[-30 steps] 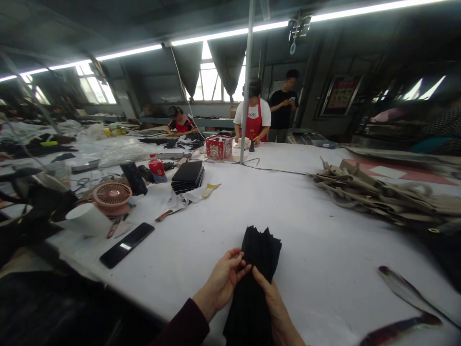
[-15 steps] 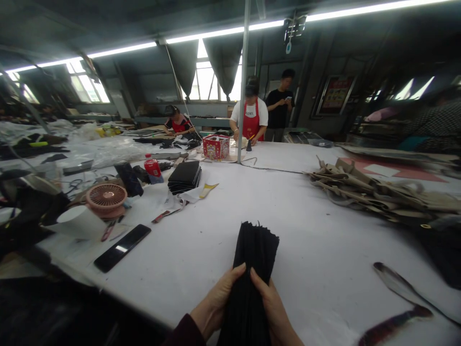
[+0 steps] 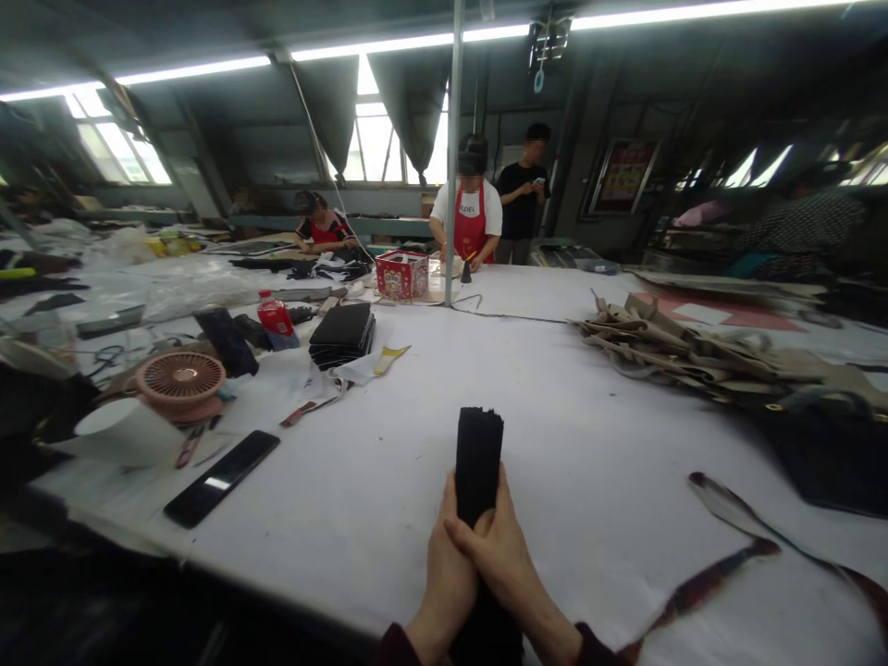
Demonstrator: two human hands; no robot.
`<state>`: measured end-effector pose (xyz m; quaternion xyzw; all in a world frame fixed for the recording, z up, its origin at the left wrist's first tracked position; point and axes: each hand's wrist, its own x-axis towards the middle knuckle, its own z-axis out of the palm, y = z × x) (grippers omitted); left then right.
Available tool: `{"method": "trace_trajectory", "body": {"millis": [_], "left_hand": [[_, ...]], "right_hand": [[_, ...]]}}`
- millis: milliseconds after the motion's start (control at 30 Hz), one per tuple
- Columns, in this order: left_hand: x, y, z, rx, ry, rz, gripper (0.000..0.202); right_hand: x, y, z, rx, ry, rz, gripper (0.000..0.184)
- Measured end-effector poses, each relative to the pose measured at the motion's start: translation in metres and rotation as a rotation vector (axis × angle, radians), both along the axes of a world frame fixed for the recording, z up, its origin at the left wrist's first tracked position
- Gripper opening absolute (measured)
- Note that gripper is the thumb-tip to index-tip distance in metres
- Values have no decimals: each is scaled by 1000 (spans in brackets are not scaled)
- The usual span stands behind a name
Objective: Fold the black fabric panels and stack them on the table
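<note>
A bundle of black fabric strips (image 3: pixel 478 458) stands up from the lower middle of the view, its ragged top end pointing away from me. My left hand (image 3: pixel 448 564) wraps round its left side. From the right, my right hand (image 3: pixel 500 541) grips the same bundle, and its thumb crosses over the left hand. Both hands are closed on the strips, above the white table (image 3: pixel 388 518). The lower part of the bundle is partly hidden by my hands and wrists.
On the left lie a phone (image 3: pixel 222 478), a pink fan (image 3: pixel 181 384) and a stack of black pieces (image 3: pixel 342 335). A heap of beige straps (image 3: pixel 694 356) is on the right, with a dark strap (image 3: pixel 721 573) nearer. A metal pole (image 3: pixel 452 166) rises ahead; people work beyond.
The fanned bundle has been squeezed narrower and its top evened. My hands have shifted from thumbs side by side to a crossed grip. The view has turned slightly right.
</note>
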<state>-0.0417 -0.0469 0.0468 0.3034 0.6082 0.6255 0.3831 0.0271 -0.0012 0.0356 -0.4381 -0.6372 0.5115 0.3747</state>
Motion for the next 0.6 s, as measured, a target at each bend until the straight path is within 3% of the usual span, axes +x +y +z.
{"method": "trace_trajectory", "body": {"millis": [100, 167, 267, 333, 433, 600], "left_hand": [[2, -5, -4, -8, 161, -22, 80], [-1, -10, -1, 29, 155, -96, 86], [-14, -18, 11, 27, -109, -307, 107], [-21, -23, 19, -9, -362, -406, 106], [-21, -26, 24, -98, -561, -383, 90], [-5, -24, 16, -186, -469, -290, 94]], "right_hand": [[-3, 3, 3, -12, 128, 6, 90], [-2, 5, 6, -29, 172, -6, 77], [3, 4, 11, -79, 232, -35, 65], [8, -2, 16, -136, 329, -33, 61], [12, -14, 25, -193, 473, -16, 60], [20, -21, 26, -265, 553, -32, 68]]}}
